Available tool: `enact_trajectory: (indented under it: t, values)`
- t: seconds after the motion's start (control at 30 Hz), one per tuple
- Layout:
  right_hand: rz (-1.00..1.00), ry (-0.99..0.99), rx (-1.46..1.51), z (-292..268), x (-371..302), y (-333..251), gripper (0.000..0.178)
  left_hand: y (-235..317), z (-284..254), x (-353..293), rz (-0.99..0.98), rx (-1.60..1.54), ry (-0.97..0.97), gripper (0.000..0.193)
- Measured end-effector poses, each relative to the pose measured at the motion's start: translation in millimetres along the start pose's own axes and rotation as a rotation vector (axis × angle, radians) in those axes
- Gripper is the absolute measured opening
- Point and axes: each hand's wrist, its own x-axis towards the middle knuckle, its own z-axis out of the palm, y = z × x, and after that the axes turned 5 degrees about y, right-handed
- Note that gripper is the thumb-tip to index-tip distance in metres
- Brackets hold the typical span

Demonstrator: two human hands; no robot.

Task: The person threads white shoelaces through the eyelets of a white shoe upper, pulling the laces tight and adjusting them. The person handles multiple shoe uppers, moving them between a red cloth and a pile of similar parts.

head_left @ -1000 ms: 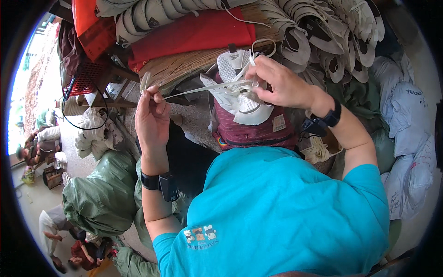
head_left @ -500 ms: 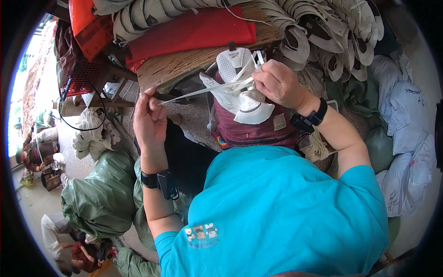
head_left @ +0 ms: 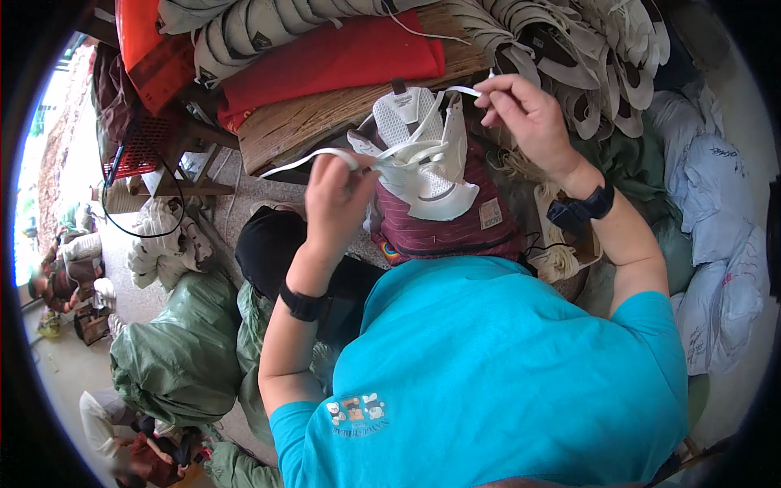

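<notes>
A white shoe upper [head_left: 447, 189], without a sole, rests on a maroon striped cushion [head_left: 488, 183] in front of my body. A flat white shoelace [head_left: 297, 163] runs through the upper's throat, below its mesh tongue [head_left: 394, 114]. At the upper's left side, my left hand [head_left: 332, 199] is closed on the lace, and a loose end trails left beyond the fingers. My right hand [head_left: 533, 122] is raised to the right of the tongue, pinching the lace's other length between thumb and fingertips. Part of the left fingertips is hidden behind the hand.
Ahead stands a wooden table [head_left: 285, 134] with red cloth [head_left: 333, 61] and a row of nested uppers [head_left: 268, 28]. More uppers [head_left: 569, 61] are stacked far right. A bundle of laces [head_left: 557, 262] lies beside the cushion. Green sacks [head_left: 179, 346] and white sacks [head_left: 716, 203] flank me.
My left hand has moved right and down, close to the upper. My right hand has moved right and up, away from the upper, drawing the lace out with it.
</notes>
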Motion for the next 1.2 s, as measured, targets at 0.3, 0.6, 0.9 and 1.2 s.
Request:
enact_trajectory:
  t: [0.3,0.6,0.9,1.2]
  values:
    - [-0.113,0.278,-0.018,-55,39,-2,0.021,-2,15,19,0.437,0.223,-0.171,0.022]
    - [0.387,0.462,0.71,-151,82,26,0.014,-10,32,7,0.319,0.353,0.058,0.023]
    - [0.166,0.677,0.601,-325,87,84,0.026,-15,31,2,-0.358,-0.441,0.067,0.014]
    - [0.076,0.925,0.283,-361,64,69,0.028,-74,-145,21,-0.608,-1.235,0.231,0.028]
